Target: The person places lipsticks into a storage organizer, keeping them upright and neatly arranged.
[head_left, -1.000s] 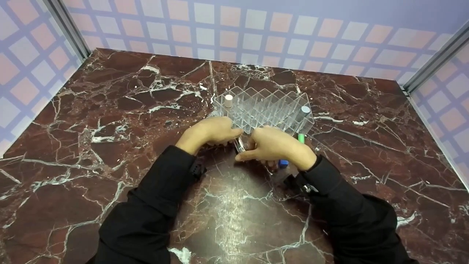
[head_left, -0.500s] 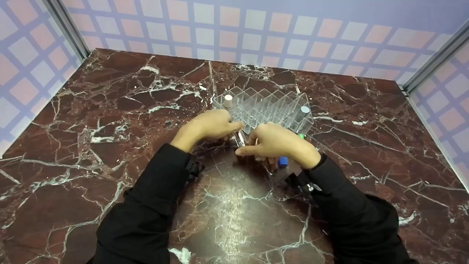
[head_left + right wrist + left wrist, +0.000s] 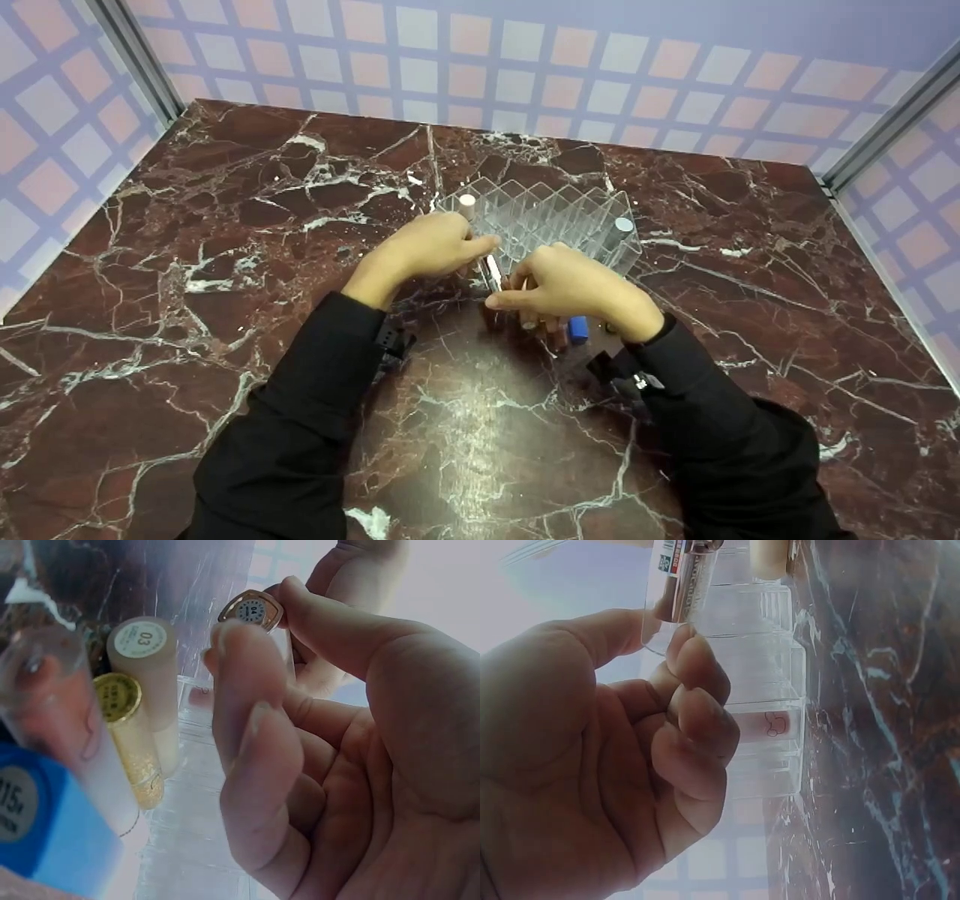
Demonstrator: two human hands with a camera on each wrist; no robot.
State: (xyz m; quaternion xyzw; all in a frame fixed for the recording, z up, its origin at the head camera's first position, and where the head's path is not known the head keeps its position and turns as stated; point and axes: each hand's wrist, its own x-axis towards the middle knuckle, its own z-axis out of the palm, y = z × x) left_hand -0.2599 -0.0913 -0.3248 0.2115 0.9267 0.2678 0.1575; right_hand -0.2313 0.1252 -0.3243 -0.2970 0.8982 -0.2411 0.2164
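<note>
In the head view both hands hold one slim lipstick [image 3: 491, 274] between them, tilted, just in front of the clear organizer [image 3: 628, 259]. My left hand [image 3: 427, 246] pinches its clear end between thumb and index finger, the other fingers curled in. At the opposite end, my right hand [image 3: 581, 286] pinches the rose-gold lipstick base [image 3: 251, 609], which bears a round number sticker. A barcode label shows along the lipstick's side [image 3: 676, 574] in the left wrist view. The right hand's remaining fingers are bent, with nothing seen inside them.
A tube with a pale cap [image 3: 466, 204] and a silver-capped one [image 3: 622, 226] stand in the organizer. Beside the right hand are a blue block-shaped item [image 3: 56, 829], a pink tube [image 3: 64, 697], a gold-capped tube [image 3: 135, 739] and a frosted tube [image 3: 146, 675]. Patterned panels [image 3: 480, 64] enclose the marble table [image 3: 247, 187].
The left hand has moved a little away from the body, and the lipstick shows more between the hands. The right hand shifted slightly; a green item beside its wrist is now hidden.
</note>
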